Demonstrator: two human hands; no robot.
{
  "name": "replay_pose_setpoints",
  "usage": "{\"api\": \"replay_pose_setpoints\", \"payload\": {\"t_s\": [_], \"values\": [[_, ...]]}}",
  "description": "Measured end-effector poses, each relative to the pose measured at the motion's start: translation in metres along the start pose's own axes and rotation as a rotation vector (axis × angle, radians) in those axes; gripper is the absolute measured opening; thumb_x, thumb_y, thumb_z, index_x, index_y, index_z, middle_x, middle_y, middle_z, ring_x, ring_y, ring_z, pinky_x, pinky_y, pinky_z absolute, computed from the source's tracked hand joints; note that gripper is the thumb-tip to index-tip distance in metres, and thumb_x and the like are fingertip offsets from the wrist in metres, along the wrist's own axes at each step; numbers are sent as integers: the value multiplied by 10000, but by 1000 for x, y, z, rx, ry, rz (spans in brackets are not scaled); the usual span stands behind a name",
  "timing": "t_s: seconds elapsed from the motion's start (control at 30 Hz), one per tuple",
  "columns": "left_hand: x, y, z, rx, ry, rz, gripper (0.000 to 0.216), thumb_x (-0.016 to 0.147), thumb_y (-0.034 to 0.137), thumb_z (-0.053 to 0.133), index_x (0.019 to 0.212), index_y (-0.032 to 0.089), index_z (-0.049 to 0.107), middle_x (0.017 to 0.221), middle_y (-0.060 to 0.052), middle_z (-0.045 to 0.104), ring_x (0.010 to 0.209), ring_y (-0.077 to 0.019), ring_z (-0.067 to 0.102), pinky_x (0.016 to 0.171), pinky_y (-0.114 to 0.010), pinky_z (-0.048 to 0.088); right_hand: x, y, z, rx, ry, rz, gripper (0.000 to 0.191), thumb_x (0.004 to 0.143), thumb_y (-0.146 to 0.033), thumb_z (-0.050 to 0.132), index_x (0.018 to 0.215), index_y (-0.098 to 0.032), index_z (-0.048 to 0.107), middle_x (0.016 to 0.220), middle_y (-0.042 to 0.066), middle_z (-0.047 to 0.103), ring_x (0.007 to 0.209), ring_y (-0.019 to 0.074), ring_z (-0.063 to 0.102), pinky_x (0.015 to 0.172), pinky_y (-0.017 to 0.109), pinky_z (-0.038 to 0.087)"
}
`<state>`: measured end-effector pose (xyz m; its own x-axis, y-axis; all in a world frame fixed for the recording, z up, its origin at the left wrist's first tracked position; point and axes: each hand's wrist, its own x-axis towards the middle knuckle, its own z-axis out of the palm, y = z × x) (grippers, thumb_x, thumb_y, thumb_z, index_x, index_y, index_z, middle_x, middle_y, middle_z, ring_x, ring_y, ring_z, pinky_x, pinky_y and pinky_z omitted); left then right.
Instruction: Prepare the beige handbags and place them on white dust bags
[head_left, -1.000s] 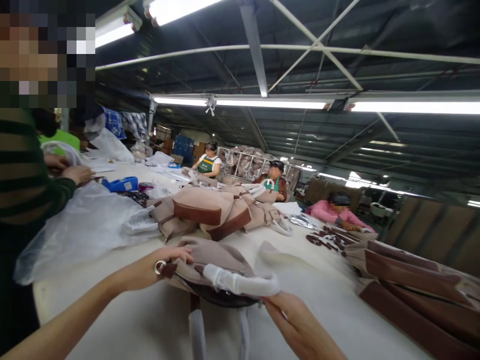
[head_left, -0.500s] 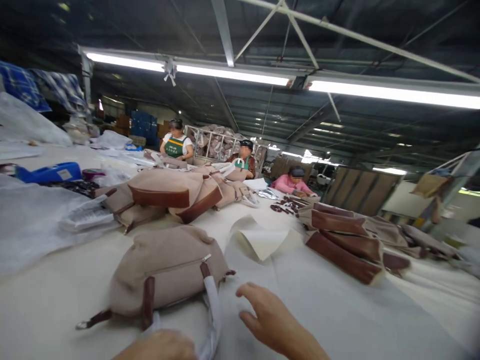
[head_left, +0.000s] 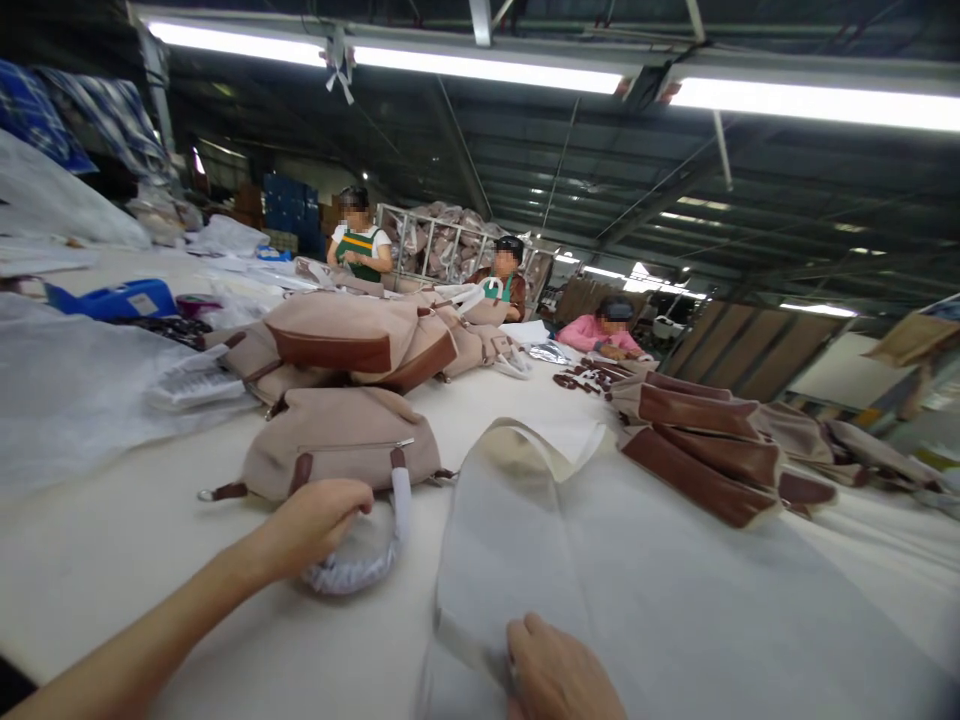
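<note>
Our left fingers point(head_left: 352, 497) curl around the wrapped handle point(head_left: 360, 565) of the bag point(head_left: 337, 450), which lies flat on the counter point(head_left: 112, 540). Our right fingers point(head_left: 536, 635) pinch the near edge of the white dust bag point(head_left: 600, 560) beside it. We judge it best to keep the handle grip firm and hold the cloth mouth open and flat before bringing them together.

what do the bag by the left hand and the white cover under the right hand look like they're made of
The bag looks like matte beige woven fabric, canvas perhaps, with glossy brown trim that could be leather or an imitation; its handle is wrapped in crinkly white material, held by the left hand. The white cover under the right hand looks like soft, dull non-woven cloth, thin and slightly translucent.
</note>
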<state>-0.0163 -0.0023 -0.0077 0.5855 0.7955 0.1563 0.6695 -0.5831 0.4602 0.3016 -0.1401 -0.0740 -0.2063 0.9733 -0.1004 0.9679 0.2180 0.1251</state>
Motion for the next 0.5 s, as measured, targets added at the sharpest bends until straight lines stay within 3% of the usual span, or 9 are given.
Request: {"api": "replay_pose_setpoints", "payload": {"t_s": [0.13,0.23,0.33,0.43,0.5], "values": [[-14,39,-9,-323,85,28,296,963,314,399,945,177,661,1015,-67,718,954,-217,649,869,-308,467,2,6,-20,15,-85,-23,398,738,45,409,947,-198,645,937,73,709,869,274,704,649,339,370],[-18,65,0,-536,-41,-16,242,901,297,475,934,190,689,986,-42,725,927,-202,654,821,-276,470,3,12,-38,111,-202,-11,305,872,-29,397,940,-181,652,968,77,713,933,266,694,718,332,405],[-12,73,23,-670,-206,-157,260,823,261,511,1009,177,671,912,-48,701,847,-208,647,737,-282,477,3,19,-43,200,-241,-70,285,955,-108,374,935,-166,652,986,89,708,962,240,683,792,311,457],[0,73,46,-718,-345,-322,240,807,258,502,1005,164,599,816,-36,641,683,-184,604,593,-264,445,-1,27,-33,247,-250,-104,294,955,-118,344,940,-152,637,980,97,699,952,229,680,825,315,498],[7,73,56,-725,-384,-363,226,818,256,474,1008,169,560,752,-20,606,594,-173,566,532,-257,420,-5,28,-20,300,-198,-118,195,907,-164,467,1011,-170,632,1013,75,691,949,218,684,828,304,524]]}}
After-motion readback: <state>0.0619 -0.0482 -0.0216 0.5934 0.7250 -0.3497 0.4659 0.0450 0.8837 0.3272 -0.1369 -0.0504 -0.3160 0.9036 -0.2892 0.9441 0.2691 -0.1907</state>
